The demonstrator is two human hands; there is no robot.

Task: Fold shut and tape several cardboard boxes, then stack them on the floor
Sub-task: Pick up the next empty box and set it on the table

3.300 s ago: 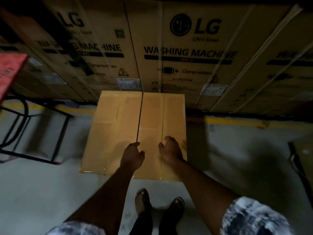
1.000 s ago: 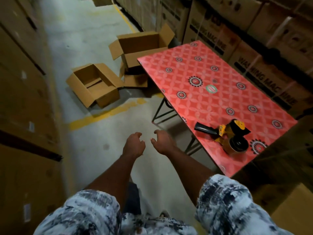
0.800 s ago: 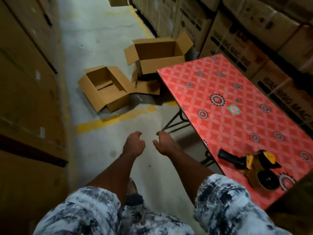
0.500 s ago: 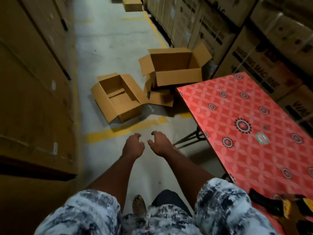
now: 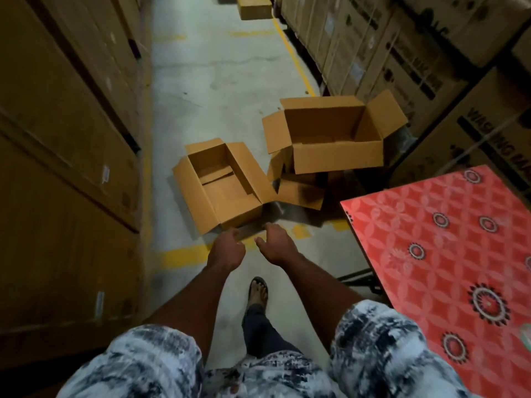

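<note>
Facing the near open box [image 5: 227, 193] and the taller open box [image 5: 336, 159].
Our left hand [image 5: 227, 251] and right hand [image 5: 277, 245] hover close together, fingers loosely curled, holding nothing.

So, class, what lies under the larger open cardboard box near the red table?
Cardboard, perhaps another box, juts out below the larger open box. The rest is covered, so its shape is unclear.

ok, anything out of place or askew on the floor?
Nothing damaged or spilled. The larger open box sits perched on other cardboard, not flat on the floor; the smaller open box lies skewed beside it.
</note>
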